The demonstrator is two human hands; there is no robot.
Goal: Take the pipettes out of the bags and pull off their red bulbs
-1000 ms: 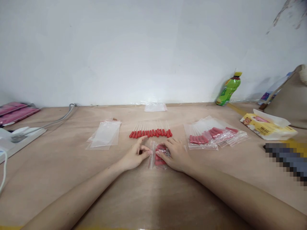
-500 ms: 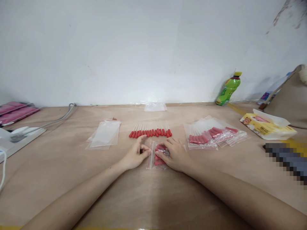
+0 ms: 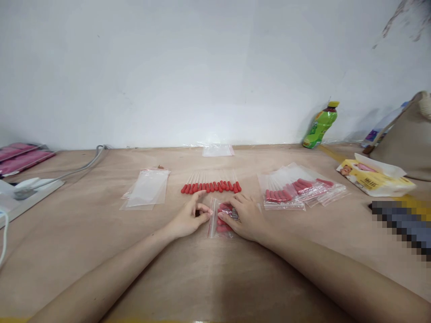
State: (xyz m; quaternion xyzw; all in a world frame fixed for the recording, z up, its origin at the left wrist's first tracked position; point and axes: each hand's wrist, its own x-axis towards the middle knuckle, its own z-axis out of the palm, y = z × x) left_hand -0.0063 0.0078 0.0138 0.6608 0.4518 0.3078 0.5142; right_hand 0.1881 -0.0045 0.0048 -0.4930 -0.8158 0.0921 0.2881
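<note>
A small clear zip bag of red-bulbed droppers [image 3: 220, 222] lies on the wooden table in front of me. My left hand [image 3: 187, 217] pinches the bag's left edge between thumb and fingers. My right hand [image 3: 245, 216] rests on top of the bag, fingers curled and pressing it down. Just beyond my hands a row of loose red-bulbed droppers [image 3: 211, 185] lies side by side. To the left sits a stack of empty clear zip bags [image 3: 147, 190]. To the right lies a pile of filled bags of droppers [image 3: 296, 188].
A green drink bottle [image 3: 319, 125] leans against the white wall at the back right. A yellow tissue pack [image 3: 375, 178] and a beige bag [image 3: 407, 143] sit at the right. A grey cable [image 3: 79, 169] and a white device [image 3: 23, 190] lie at the left, with pink packets [image 3: 20, 157] behind.
Almost nothing has moved. Both hands and the bag under them have shifted very slightly away from me.
</note>
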